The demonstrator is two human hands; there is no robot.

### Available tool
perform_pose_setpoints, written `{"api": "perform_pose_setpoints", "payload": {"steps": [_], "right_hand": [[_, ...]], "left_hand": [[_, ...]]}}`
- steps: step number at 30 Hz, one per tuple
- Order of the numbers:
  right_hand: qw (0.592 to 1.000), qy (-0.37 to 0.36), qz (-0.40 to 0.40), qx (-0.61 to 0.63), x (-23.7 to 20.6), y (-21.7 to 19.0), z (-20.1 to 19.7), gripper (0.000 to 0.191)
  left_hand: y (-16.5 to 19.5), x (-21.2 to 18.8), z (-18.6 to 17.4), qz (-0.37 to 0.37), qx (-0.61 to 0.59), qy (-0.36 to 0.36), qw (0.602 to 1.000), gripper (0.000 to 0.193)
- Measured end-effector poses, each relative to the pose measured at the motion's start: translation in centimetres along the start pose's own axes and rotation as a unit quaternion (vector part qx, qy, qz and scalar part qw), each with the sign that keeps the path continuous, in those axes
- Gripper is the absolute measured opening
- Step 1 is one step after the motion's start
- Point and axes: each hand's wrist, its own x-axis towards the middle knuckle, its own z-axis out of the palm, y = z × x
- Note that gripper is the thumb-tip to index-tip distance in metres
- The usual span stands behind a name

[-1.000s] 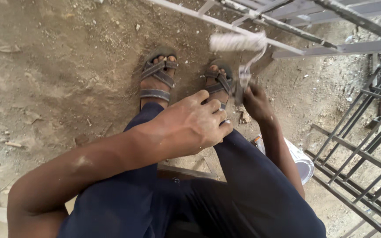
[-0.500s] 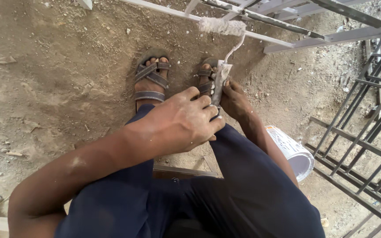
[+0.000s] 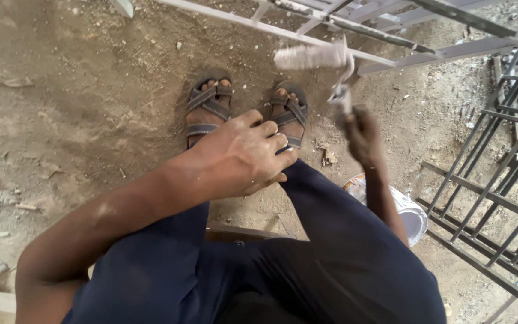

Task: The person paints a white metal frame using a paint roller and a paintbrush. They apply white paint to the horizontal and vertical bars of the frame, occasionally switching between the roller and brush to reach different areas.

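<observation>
2 hands show in the head view, and they do different things. Fingers of the right hand (image 3: 361, 135) curl tight around the handle of a small paint roller with a pale, paint-caked sleeve (image 3: 313, 57); motion blur hides how each finger lies. That roller sits above the hand, its sleeve lying crosswise against a grey-painted metal bar of the grille frame (image 3: 283, 33) that runs across the top of the view. Fingers of the left hand (image 3: 244, 156) lie close together, bent slightly, resting palm-down on the person's knee and pinching nothing. Beneath both arms are legs in dark blue trousers (image 3: 331, 240), bent at the knee. Past the left hand, 2 feet in dark strapped sandals (image 3: 211, 108) stand side by side on dry, sandy ground (image 3: 79, 120). Just beside the right forearm, partly hidden by the leg, a round white paint tin (image 3: 412, 216) sits on the dirt. More grey metal grille bars (image 3: 487, 198) lie flat at the right edge, near the tin.
</observation>
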Motion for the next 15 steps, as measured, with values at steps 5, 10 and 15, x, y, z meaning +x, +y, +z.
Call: {"api": "perform_pose_setpoints", "payload": {"steps": [5, 10, 15], "right_hand": [[0.965, 0.08, -0.221, -0.117, 0.9, -4.2, -4.6, 0.034], [0.966, 0.077, -0.202, -0.143, 0.3, -6.0, -6.9, 0.032], [0.99, 0.098, -0.086, -0.056, -3.0, -3.7, -10.3, 0.032]], "left_hand": [[0.5, 0.5, 0.3, 0.017, 0.008, 0.027, 0.999, 0.043], [0.3, 0.2, 0.1, 0.013, -0.003, 0.041, 0.999, 0.043], [0.1, 0.0, 0.1, 0.029, 0.038, 0.069, 0.996, 0.038]]}}
